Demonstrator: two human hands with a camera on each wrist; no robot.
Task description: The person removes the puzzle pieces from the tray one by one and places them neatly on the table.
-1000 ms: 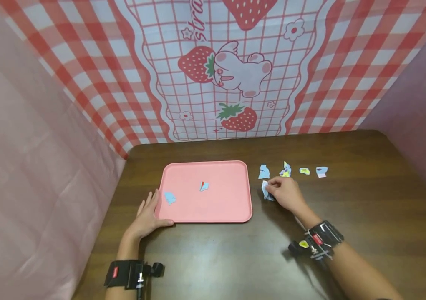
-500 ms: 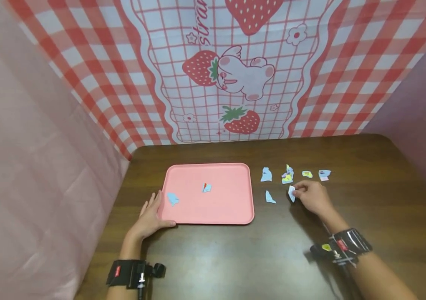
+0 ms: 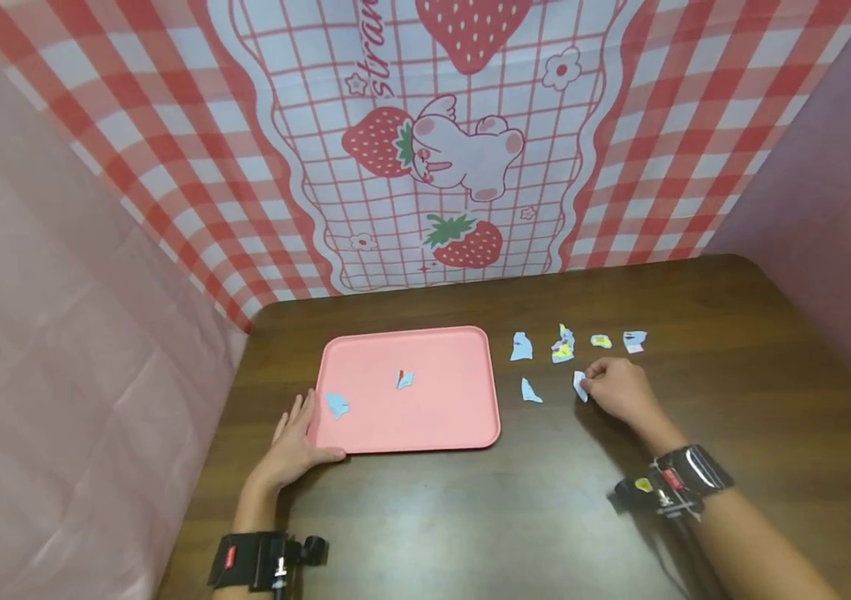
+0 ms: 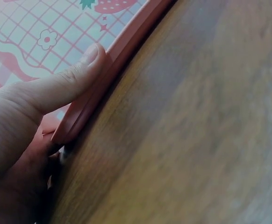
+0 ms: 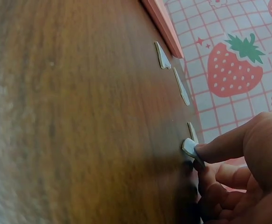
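Note:
At the front left corner of the pink tray (image 3: 425,429), my left hand (image 3: 292,450) rests with fingers spread along its side and the thumb on its near rim. The left wrist view shows that thumb (image 4: 70,84) across the rim. Two light blue paper pieces lie in the tray, one (image 3: 337,405) at the left and one with a red mark (image 3: 405,380) nearer the middle. Right of the tray, my right hand (image 3: 623,393) pinches a small pale piece (image 3: 579,386) between thumb and fingers; the right wrist view shows this piece (image 5: 189,147) at the fingertips.
A row of pieces lies behind the right hand: light blue (image 3: 521,346), yellow and purple (image 3: 563,346), yellow (image 3: 601,341), and blue with pink (image 3: 634,341). Another blue piece (image 3: 529,391) lies between tray and right hand. A checked strawberry cloth (image 3: 463,150) hangs behind the table.
My right hand has moved right from beside the tray with the pale piece, leaving a blue piece on the table there. My left hand has stayed at the tray's corner.

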